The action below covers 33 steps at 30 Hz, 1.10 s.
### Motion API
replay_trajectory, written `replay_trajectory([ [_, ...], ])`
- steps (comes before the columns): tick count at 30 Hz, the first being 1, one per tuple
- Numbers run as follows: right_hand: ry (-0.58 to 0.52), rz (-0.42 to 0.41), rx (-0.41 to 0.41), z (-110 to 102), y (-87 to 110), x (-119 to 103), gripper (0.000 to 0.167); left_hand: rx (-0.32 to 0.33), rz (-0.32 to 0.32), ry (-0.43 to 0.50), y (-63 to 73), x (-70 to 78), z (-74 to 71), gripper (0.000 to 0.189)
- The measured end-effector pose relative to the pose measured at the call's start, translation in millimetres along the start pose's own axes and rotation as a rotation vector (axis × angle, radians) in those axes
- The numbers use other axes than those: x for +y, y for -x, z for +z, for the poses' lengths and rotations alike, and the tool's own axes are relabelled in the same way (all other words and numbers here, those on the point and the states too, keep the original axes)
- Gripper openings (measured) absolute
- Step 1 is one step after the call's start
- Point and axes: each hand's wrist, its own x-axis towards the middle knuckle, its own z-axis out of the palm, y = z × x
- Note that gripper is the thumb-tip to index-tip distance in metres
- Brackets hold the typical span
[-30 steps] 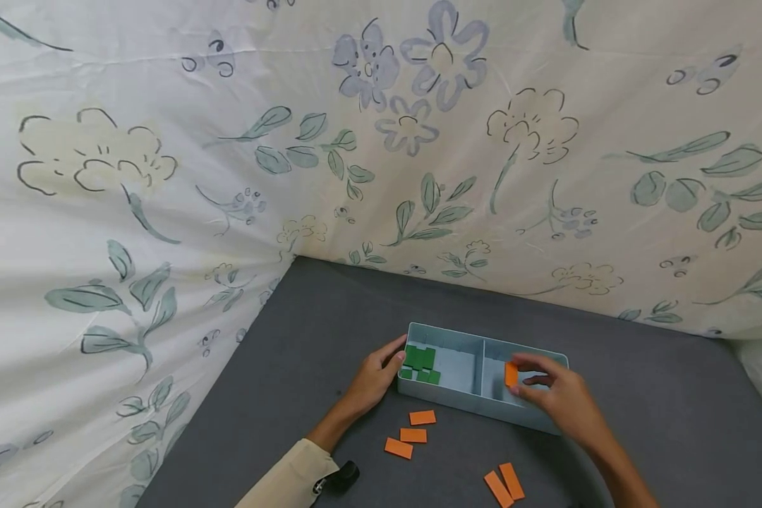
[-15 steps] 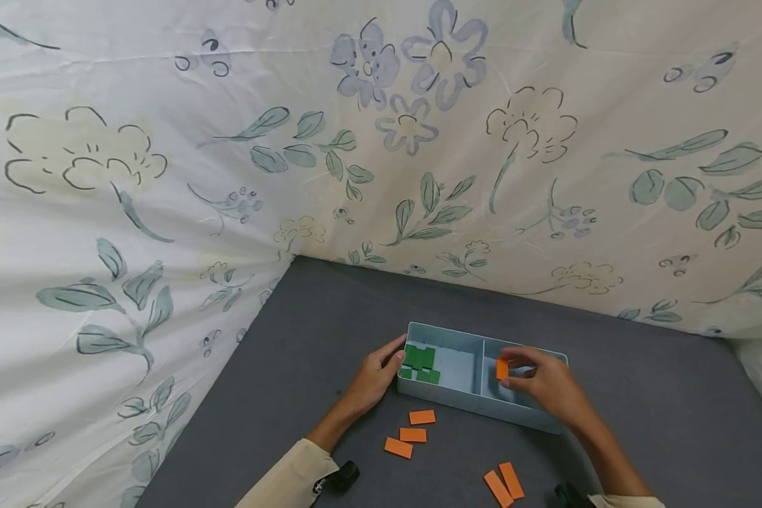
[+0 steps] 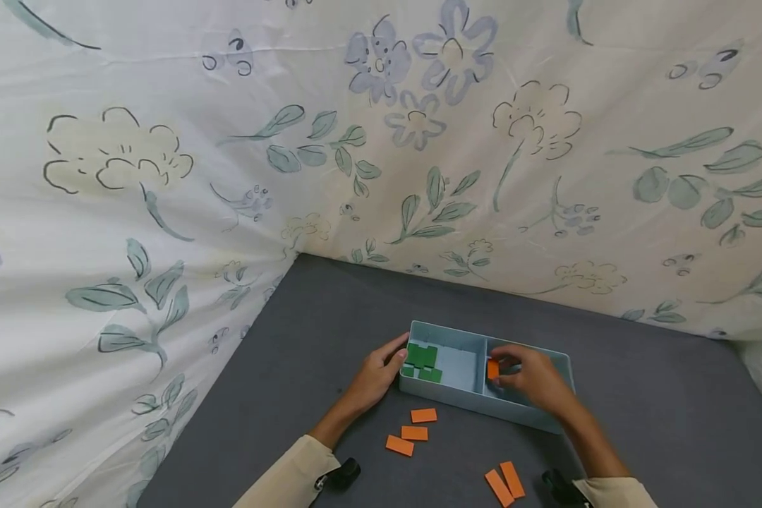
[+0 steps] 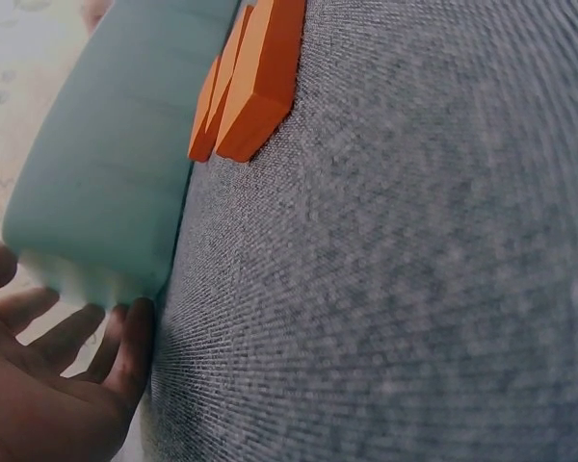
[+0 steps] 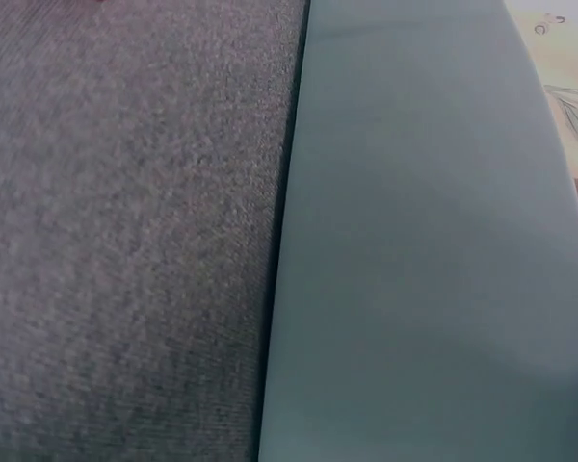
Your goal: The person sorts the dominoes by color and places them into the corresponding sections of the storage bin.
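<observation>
A light-blue box [image 3: 447,401] with a divider stands on the dark grey surface. My left hand [image 3: 375,377] holds its left end, thumb at the rim; in the left wrist view the fingertips rest along the end wall. My right hand [image 3: 533,377] is over the right compartment and pinches an orange block [image 3: 493,369] between thumb and fingers, close beside the divider [image 3: 485,363]. That block is out of sight in the right wrist view, where the box's side wall [image 5: 424,241] fills much of the frame. Several green pieces [image 3: 422,355] lie in the left compartment.
Three orange blocks [image 3: 414,433] lie in front of the box's left half. Two more orange blocks [image 3: 505,485] lie side by side nearer the front. A flower-printed cloth [image 3: 444,141] hangs behind and to the left of the dark surface [image 3: 330,310].
My right hand has carried the orange block leftward and down inside the right compartment, up to the divider. My left hand stays on the box's left end.
</observation>
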Motion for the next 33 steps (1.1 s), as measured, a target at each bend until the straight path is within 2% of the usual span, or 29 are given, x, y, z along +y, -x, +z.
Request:
replay_trajectory([
  [11, 0.005, -0.014, 0.018, 1, 0.5, -1, 0.047, 0.019, -0.016, -0.011, -2.4, -1.6, 0.0, 0.052],
  [21, 0.047, -0.087, 0.223, -2, 30.6, -9, 0.039, 0.004, 0.0, -0.031, -1.9, -0.3, 0.8, 0.05],
  [27, 0.003, -0.134, 0.342, 2, 51.6, -11, 0.032, 0.002, -0.004, -0.017, -2.0, 0.4, 0.0, 0.051],
  [33, -0.115, -0.169, 0.408, 4, 71.1, -15, 0.033, -0.007, -0.004, -0.025, -1.5, -0.2, -1.3, 0.051],
])
